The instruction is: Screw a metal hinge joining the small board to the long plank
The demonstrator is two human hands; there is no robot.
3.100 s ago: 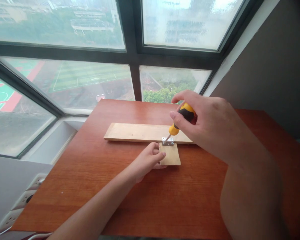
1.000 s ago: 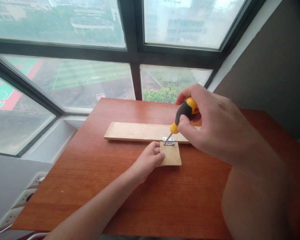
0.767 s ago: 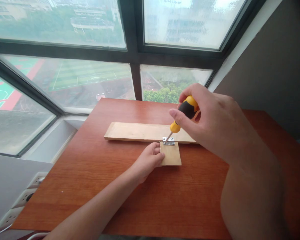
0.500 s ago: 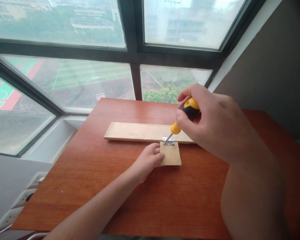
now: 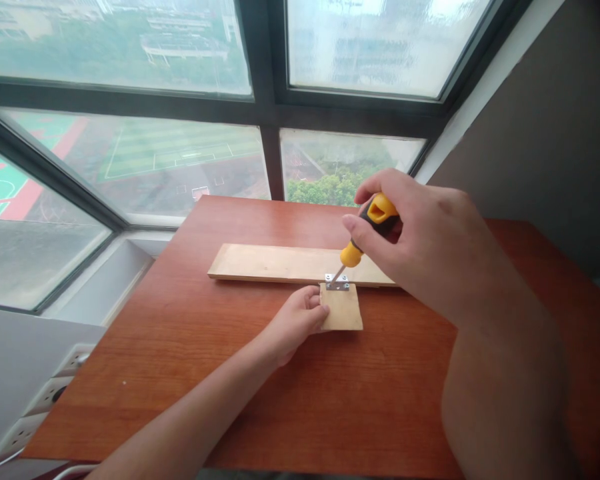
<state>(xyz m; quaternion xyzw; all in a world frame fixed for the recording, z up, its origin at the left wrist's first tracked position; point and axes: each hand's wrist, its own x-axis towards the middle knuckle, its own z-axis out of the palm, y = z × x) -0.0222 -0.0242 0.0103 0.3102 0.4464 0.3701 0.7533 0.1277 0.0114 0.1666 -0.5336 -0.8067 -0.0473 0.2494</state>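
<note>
My right hand (image 5: 420,240) is closed round the yellow and black handle of a screwdriver (image 5: 367,230). Its tip rests on a small metal hinge (image 5: 337,285) that bridges a long wooden plank (image 5: 280,263) and a small square wooden piece (image 5: 344,310). My left hand (image 5: 295,323) grips the left edge of the small piece, with its fingers curled against it and pressing it onto the red-brown table (image 5: 230,373).
A large window with dark frames (image 5: 260,113) rises right behind the table's far edge. A grey wall (image 5: 545,133) stands at the right. At the lower left a white power strip (image 5: 45,400) lies beside the table.
My right hand's fingers have shifted round the screwdriver handle, which has turned in place. The left hand and both wooden pieces have stayed put.
</note>
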